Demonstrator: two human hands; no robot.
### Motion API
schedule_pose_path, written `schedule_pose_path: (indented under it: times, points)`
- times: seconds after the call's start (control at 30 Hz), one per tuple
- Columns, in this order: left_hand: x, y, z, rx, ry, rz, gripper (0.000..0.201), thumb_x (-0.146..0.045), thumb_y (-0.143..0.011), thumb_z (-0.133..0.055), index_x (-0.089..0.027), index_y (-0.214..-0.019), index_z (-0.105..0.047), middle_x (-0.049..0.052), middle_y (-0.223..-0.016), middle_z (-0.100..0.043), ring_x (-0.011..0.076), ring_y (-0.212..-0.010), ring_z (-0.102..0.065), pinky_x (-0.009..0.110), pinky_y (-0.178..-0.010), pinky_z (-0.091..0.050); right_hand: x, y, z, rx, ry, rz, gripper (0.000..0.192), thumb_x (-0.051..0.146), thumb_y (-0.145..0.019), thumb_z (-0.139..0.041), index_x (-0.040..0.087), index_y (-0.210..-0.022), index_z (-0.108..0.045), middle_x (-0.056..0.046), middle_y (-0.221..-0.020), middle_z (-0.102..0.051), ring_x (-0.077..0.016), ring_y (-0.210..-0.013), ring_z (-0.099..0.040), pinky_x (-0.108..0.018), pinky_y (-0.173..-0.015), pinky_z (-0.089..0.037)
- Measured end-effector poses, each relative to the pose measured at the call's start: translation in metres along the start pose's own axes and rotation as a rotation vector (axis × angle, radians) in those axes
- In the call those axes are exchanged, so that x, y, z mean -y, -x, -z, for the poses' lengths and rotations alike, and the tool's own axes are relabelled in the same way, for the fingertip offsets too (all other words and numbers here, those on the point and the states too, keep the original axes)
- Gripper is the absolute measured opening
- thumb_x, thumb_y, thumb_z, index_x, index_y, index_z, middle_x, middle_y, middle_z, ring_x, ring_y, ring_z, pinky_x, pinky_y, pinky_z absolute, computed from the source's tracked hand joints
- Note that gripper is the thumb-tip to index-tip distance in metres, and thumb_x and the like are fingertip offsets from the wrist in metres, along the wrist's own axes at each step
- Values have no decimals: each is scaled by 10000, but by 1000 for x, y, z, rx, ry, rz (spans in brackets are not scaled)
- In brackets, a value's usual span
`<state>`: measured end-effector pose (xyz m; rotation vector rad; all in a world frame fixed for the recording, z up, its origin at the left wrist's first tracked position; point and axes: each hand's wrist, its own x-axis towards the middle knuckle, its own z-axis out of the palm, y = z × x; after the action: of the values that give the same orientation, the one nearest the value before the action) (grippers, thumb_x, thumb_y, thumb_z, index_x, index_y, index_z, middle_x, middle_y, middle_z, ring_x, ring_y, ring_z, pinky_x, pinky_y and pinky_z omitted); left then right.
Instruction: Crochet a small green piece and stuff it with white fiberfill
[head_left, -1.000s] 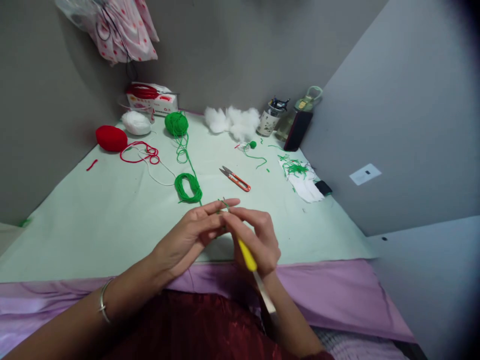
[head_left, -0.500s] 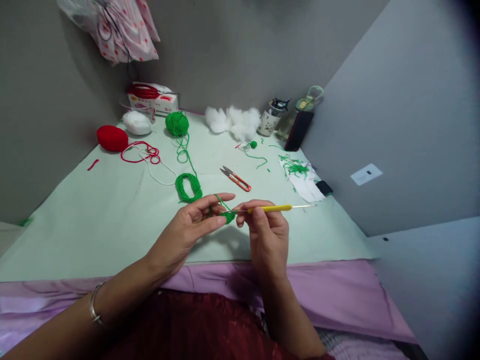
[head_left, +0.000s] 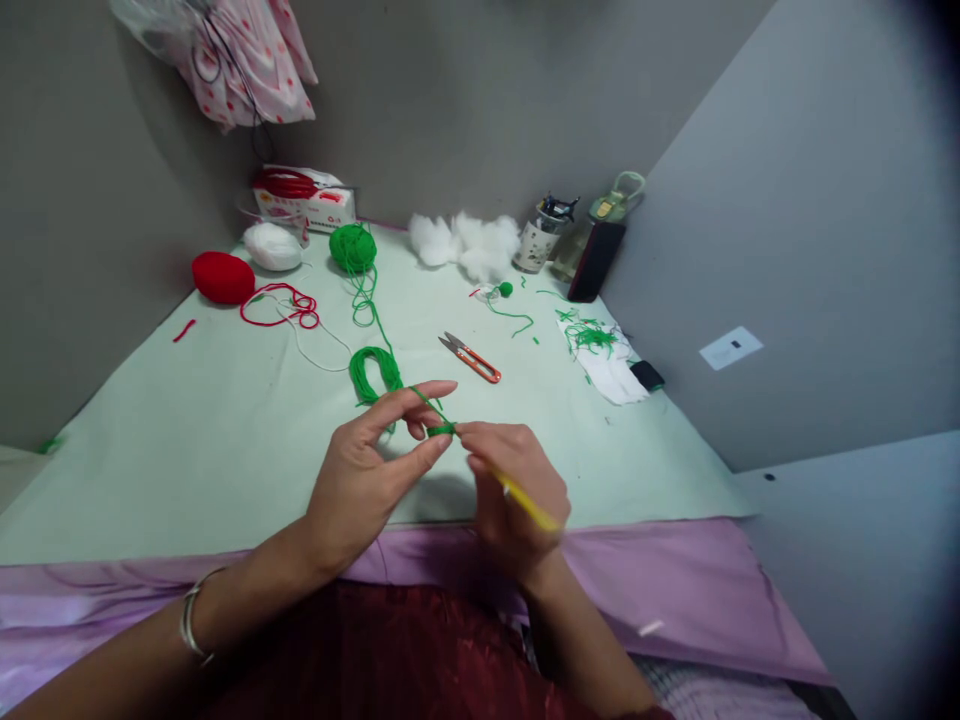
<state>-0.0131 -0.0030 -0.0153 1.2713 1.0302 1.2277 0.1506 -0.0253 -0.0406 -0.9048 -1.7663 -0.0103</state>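
Note:
Between thumb and fingers, my left hand (head_left: 375,450) pinches a small piece of green crochet (head_left: 441,430). Green yarn runs over its raised index finger down to the piece. My right hand (head_left: 521,490) is closed around a crochet hook with a yellow handle (head_left: 532,505), slightly blurred by motion. The hook's tip is at the right edge of the green piece, mostly hidden by the fingers. Just behind my left hand lies a wound loop of green yarn (head_left: 375,372), its strand leading back to a green yarn ball (head_left: 352,247).
Orange thread snips (head_left: 471,358) lie beyond the hands. Red yarn (head_left: 223,278) and white yarn (head_left: 272,246) sit back left. White stuffing (head_left: 480,245), a pen cup (head_left: 537,240) and a dark phone (head_left: 596,261) stand at the back. Green scraps (head_left: 592,335) lie on white paper at right.
My right hand has turned and lowered, so the yellow hook handle now slants down toward me instead of lying level to the right. The green piece is tilted flatter in my left hand.

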Motion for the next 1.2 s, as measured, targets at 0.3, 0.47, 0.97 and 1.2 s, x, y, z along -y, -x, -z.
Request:
schedule_pose_path:
  times: [0.3,0.47,0.97,1.2]
  points:
    - [2,-10,5,183,584,434,447,-236,-803,-868,-231,-1243,-789,-34,-772,-604,96,-702,-503,256,-855,-475,2,-8,0,-173,-368,-338,232,175,-1031,-557,265,-1073,-768,-36,-872,-733,-174,-731,-676,-349,-653,-580]
    - [4,-7,0,172,459,293,406,-218,-802,-863,-283,-1199,-812,0,-917,-670,141,-899,-573,249,-866,-457,3,-14,-2,-101,-457,-423,178,223,-1015,-608,260,-1009,-782,-40,-937,-774,-178,-774,-691,-349,-680,-593]
    - [6,-10,2,206,567,389,367,-208,-826,-841,-267,-1188,-814,3,-945,-715,125,-887,-606,253,-932,-480,-1,-10,-1,-184,-563,-520,165,248,-1011,-630,266,-990,-793,-19,-881,-724,-144,-691,-641,-314,-649,-543]
    - [8,-4,3,227,342,259,315,-285,-880,-799,-319,-1193,-816,16,-985,-673,169,-1005,-579,275,-927,-448,-9,-8,-3,-135,-766,-662,152,301,-1011,-648,245,-975,-785,-15,-906,-759,-122,-723,-660,-274,-698,-554]
